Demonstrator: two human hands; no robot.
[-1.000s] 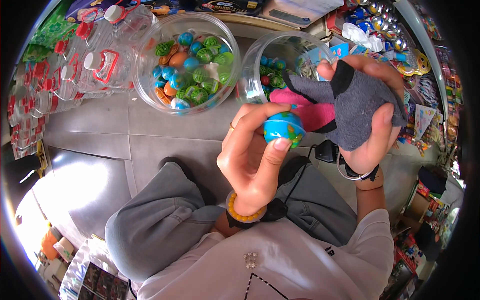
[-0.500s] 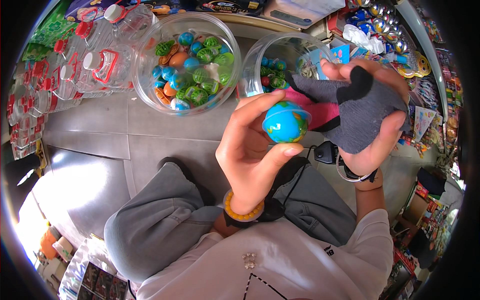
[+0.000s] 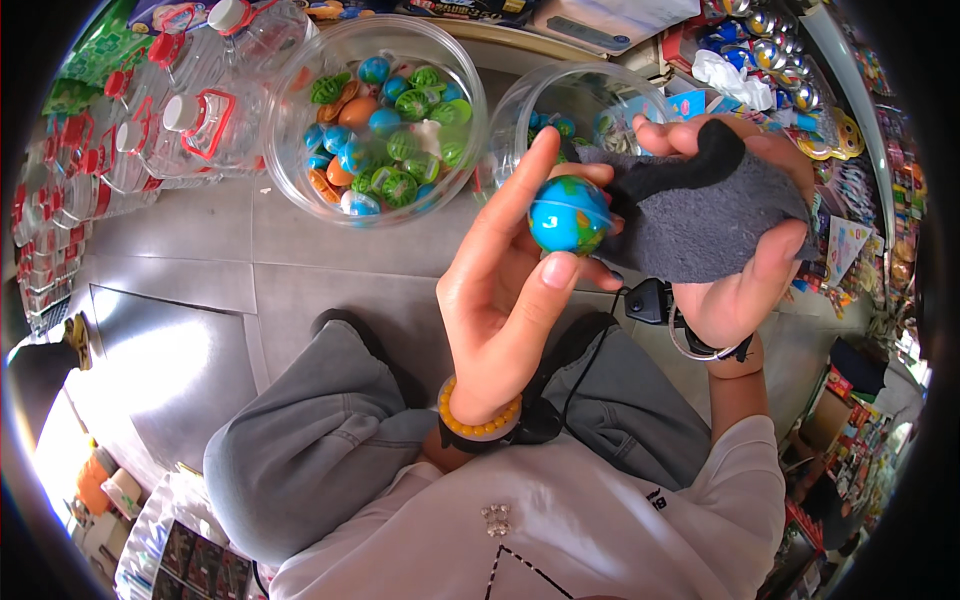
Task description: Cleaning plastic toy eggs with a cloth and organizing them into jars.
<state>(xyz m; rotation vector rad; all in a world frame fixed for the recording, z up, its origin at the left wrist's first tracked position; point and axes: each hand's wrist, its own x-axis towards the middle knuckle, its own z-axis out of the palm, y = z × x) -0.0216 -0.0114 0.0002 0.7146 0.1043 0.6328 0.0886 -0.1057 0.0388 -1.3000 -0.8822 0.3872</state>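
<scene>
A shiny blue-and-green globe ball (image 3: 568, 214) rests between the thumb and fingers of my left hand (image 3: 490, 310). The forefinger points up past it, and some other fingers reach behind the ball to the edge of a soft grey fabric piece (image 3: 710, 225) with black trim. My right hand (image 3: 725, 308) is wrapped round that fabric piece from below and behind, its thumb on the near side. The ball sits beside the fabric's left end, close to it. Any opening in the fabric is hidden.
Ahead stands a round clear tub (image 3: 290, 185) of globe balls, green striped balls and brown ones. A second clear tub (image 3: 510, 100) is partly behind my hands. Clear bottles (image 3: 225, 150) with red handles line the left; packaged goods (image 3: 850, 190) crowd the right.
The left forefinger has lifted off the ball and straightened upward, while other fingers have moved to the fabric's edge. The fabric has turned, so its pink inside no longer shows.
</scene>
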